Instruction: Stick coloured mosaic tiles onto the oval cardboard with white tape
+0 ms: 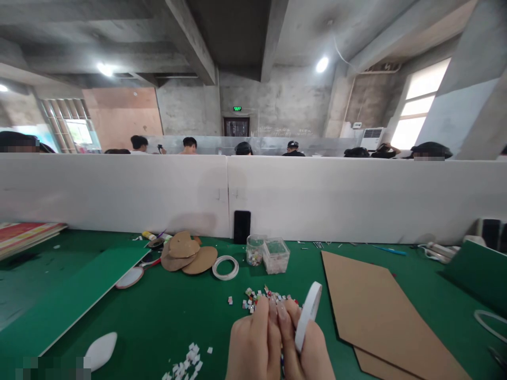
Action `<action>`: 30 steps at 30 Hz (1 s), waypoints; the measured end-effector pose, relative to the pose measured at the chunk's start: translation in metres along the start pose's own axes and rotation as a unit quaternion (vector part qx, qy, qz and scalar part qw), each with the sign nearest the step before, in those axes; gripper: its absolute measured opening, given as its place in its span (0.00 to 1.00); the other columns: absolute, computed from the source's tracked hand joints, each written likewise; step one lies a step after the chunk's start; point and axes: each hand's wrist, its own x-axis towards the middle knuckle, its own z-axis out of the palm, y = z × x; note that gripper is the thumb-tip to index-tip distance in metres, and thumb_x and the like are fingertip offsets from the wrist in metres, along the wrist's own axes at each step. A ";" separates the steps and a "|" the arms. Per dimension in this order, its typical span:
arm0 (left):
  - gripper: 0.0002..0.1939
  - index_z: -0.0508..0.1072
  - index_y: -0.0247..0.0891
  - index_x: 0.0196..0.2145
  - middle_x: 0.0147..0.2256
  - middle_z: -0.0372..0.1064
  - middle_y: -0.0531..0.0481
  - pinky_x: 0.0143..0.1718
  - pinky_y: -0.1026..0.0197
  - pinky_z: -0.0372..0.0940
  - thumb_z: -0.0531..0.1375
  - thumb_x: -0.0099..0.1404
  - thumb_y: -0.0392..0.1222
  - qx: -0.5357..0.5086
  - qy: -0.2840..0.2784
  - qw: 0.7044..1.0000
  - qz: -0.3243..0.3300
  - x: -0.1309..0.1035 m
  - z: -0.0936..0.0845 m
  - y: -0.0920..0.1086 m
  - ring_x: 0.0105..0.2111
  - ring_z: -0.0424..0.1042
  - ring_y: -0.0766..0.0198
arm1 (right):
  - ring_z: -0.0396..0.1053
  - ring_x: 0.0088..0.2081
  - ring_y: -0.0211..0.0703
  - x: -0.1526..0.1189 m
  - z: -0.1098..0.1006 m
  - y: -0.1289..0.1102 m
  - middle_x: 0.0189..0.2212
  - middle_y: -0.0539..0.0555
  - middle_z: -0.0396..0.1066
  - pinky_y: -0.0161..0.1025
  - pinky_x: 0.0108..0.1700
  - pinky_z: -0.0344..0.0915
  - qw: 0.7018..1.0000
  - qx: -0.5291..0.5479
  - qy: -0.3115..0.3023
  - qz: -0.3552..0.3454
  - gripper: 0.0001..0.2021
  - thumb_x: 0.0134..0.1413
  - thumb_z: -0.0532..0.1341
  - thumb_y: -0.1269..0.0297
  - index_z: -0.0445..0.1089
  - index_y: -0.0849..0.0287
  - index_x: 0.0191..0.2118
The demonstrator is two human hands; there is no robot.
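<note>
My left hand [253, 340] and my right hand [304, 343] are pressed side by side at the bottom centre, fingertips together. A white ring-shaped roll of tape [309, 315] stands upright in my right hand, between thumb and fingers. What my left hand pinches, if anything, is hidden by the fingers. Just beyond the fingertips lies a pile of small coloured pieces [249, 301]. Small white squares [190, 361] are scattered to the left. Behind the pile are a round clear container [255, 250] and a square clear box [276, 256] holding small pieces.
Brown cardboard sheets [380, 301] lie at the right. Cardboard discs [184, 253], a white ring [225, 268] and a green board [79, 290] are at the left. A black phone [242, 227] leans on the white partition [317, 200]; several people sit beyond it.
</note>
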 end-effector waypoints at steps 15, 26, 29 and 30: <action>0.17 0.64 0.41 0.28 0.20 0.67 0.51 0.18 0.67 0.56 0.41 0.68 0.44 -0.085 -0.080 0.985 -0.126 0.005 -0.017 0.022 0.18 0.67 0.65 | 0.69 0.22 0.41 -0.009 0.001 0.015 0.20 0.53 0.68 0.33 0.23 0.66 0.998 0.062 0.025 -0.007 0.13 0.60 0.49 0.59 0.67 0.57 0.32; 0.17 0.53 0.40 0.21 0.15 0.53 0.58 0.16 0.68 0.49 0.44 0.68 0.45 -0.209 -0.091 0.963 -0.146 0.012 -0.026 0.034 0.14 0.56 0.71 | 0.71 0.41 0.47 -0.035 0.008 0.011 0.38 0.59 0.73 0.38 0.42 0.70 0.982 0.099 0.133 0.085 0.18 0.55 0.53 0.49 0.70 0.55 0.44; 0.16 0.53 0.40 0.22 0.16 0.51 0.59 0.16 0.69 0.48 0.45 0.67 0.43 -0.203 -0.095 0.966 -0.125 0.012 -0.027 0.031 0.14 0.54 0.72 | 0.71 0.40 0.46 -0.032 0.005 0.003 0.36 0.58 0.73 0.39 0.42 0.70 0.976 0.115 0.142 0.117 0.17 0.55 0.54 0.50 0.70 0.56 0.41; 0.14 0.54 0.40 0.23 0.17 0.53 0.59 0.16 0.69 0.48 0.45 0.67 0.41 -0.188 -0.089 0.972 -0.108 0.012 -0.026 0.029 0.15 0.54 0.72 | 0.72 0.38 0.46 -0.030 0.003 0.001 0.34 0.58 0.73 0.38 0.40 0.70 0.976 0.122 0.134 0.119 0.17 0.55 0.54 0.50 0.70 0.57 0.40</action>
